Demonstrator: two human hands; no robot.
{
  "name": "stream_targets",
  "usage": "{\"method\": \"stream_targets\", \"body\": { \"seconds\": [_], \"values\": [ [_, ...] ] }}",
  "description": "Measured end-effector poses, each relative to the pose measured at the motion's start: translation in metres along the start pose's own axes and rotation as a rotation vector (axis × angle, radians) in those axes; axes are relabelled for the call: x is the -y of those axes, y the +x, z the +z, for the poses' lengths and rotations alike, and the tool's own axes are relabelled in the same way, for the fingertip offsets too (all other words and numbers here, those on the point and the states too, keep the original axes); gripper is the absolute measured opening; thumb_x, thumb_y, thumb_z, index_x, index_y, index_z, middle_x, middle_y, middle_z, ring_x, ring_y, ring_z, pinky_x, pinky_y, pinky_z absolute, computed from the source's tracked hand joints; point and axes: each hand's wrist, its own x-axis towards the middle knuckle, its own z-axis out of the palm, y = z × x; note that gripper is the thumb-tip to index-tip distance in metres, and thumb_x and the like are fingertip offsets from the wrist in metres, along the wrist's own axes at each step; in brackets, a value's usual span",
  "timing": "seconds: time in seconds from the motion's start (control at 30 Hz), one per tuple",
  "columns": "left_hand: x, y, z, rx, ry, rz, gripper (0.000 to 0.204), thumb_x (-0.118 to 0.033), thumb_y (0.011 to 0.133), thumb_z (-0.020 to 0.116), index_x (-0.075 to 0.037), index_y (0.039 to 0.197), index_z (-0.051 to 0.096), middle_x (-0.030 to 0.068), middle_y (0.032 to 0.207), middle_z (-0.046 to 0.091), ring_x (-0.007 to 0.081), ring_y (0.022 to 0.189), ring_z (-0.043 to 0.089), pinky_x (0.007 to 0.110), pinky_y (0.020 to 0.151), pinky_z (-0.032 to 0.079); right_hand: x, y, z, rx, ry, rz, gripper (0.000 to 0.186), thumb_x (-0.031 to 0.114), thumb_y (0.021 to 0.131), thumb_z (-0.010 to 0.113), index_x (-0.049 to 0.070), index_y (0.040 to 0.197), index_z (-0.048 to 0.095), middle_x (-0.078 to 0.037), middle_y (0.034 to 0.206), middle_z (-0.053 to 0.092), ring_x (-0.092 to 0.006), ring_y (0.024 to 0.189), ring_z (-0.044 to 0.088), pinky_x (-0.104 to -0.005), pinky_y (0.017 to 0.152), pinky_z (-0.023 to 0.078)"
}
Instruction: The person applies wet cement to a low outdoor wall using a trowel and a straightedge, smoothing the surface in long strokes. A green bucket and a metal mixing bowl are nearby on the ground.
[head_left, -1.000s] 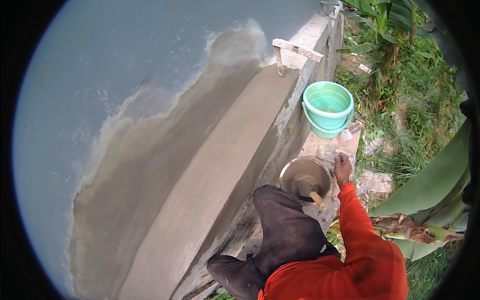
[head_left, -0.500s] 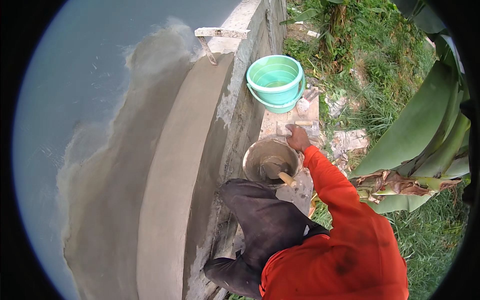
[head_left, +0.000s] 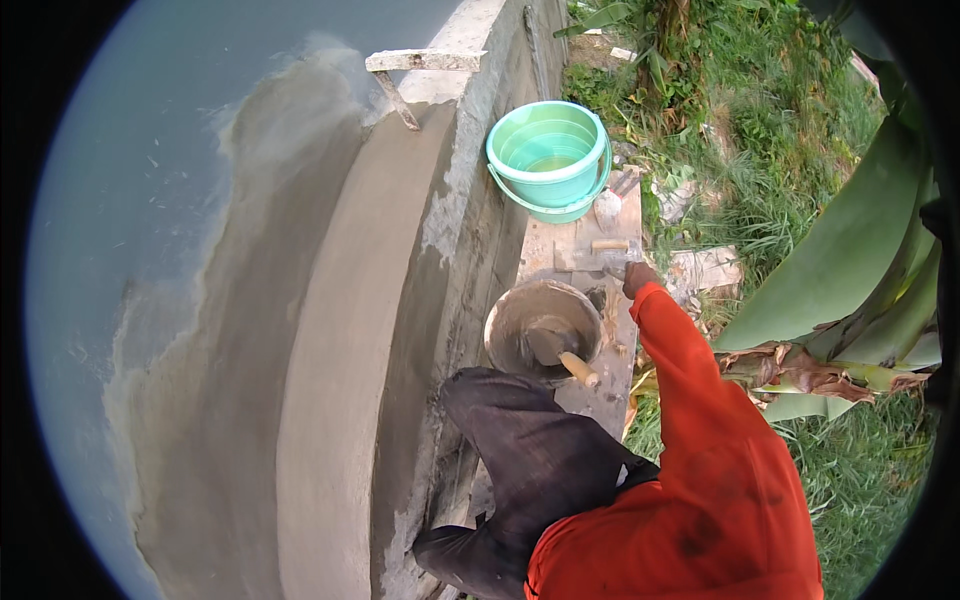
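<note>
My right hand (head_left: 638, 278), at the end of an orange sleeve, is over the outer edge of the plank. Its fingers look curled, and what they hold, if anything, I cannot make out. Right beside it lies a flat plastering trowel (head_left: 577, 256) with a wooden handle. Nearer to me stands a mortar-smeared bucket (head_left: 503, 311); a pointing trowel's wooden handle (head_left: 579, 369) sticks out over its rim, with the blade down inside. Beyond is a green bucket (head_left: 566, 187) with some water in it, and a whitish tool (head_left: 607, 209) beside it. My left hand is out of view.
A wall with a smooth mortar top (head_left: 340, 330) runs along the left, with murky water (head_left: 130, 200) beyond it. A T-shaped wooden piece (head_left: 425, 61) stands on the wall. Right of the plank (head_left: 612, 400) are grass (head_left: 780, 140) and a large banana leaf (head_left: 840, 240).
My right hand has moved right, from above the mortar bucket's far rim to the plank's outer edge beside the flat trowel. The view has shifted slightly.
</note>
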Motion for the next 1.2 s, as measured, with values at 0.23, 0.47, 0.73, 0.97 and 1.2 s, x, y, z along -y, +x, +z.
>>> {"method": "stream_targets", "body": {
  "seconds": [0.23,0.47,0.73,0.97,1.2],
  "values": [
    [-0.006,-0.009,0.016,0.033,0.033,0.023,0.019,-0.019,0.093,0.063,-0.002,0.086,0.064,0.0131,0.084,0.066,0.0275,0.068,0.057,0.044,0.058,0.048,-0.034,0.016,-0.021,0.079,0.025,-0.256,0.033,0.028,0.094,0.065,0.001,0.107,0.080,-0.028,0.100,0.077,-0.0436,0.099,0.076,-0.0504,0.089,0.060],
    [0.002,-0.011,0.021,0.037,0.043,0.043,0.019,-0.019,0.093,0.063,-0.002,0.088,0.064,0.0135,0.085,0.066,0.0278,0.069,0.058,0.044,0.058,0.049,-0.084,-0.004,-0.058,-0.229,0.308,-0.306,0.044,0.032,0.101,0.049,-0.004,0.084,0.069,-0.035,0.087,0.068,-0.0553,0.083,0.066,-0.0599,0.078,0.052],
    [0.017,-0.011,0.020,0.057,0.057,0.056,0.019,-0.019,0.094,0.063,-0.001,0.090,0.064,0.0139,0.086,0.066,0.0282,0.070,0.058,0.044,0.059,0.049,-0.049,-0.106,-0.080,0.106,1.797,0.149,0.030,0.040,0.112,0.056,0.011,0.106,0.062,0.001,0.071,0.058,-0.0145,0.057,0.052,-0.0334,0.053,0.047],
    [0.004,-0.011,0.027,0.099,0.057,0.078,0.019,-0.019,0.094,0.062,-0.001,0.091,0.064,0.0143,0.087,0.066,0.0285,0.071,0.059,0.045,0.060,0.050,0.094,-0.162,-0.088,0.281,1.840,-0.150,0.019,-0.001,0.088,0.061,0.003,0.107,0.058,-0.012,0.085,0.069,-0.0263,0.073,0.075,-0.0381,0.060,0.063],
    [0.002,-0.014,0.030,0.114,0.059,0.090,0.020,-0.019,0.095,0.062,0.000,0.092,0.064,0.0147,0.088,0.067,0.0289,0.072,0.059,0.045,0.060,0.050,0.230,-0.122,-0.102,-0.060,1.221,-0.481,0.041,0.017,0.093,0.068,-0.002,0.128,0.058,-0.010,0.083,0.065,-0.0187,0.067,0.063,-0.0332,0.059,0.051]
  ]
}}
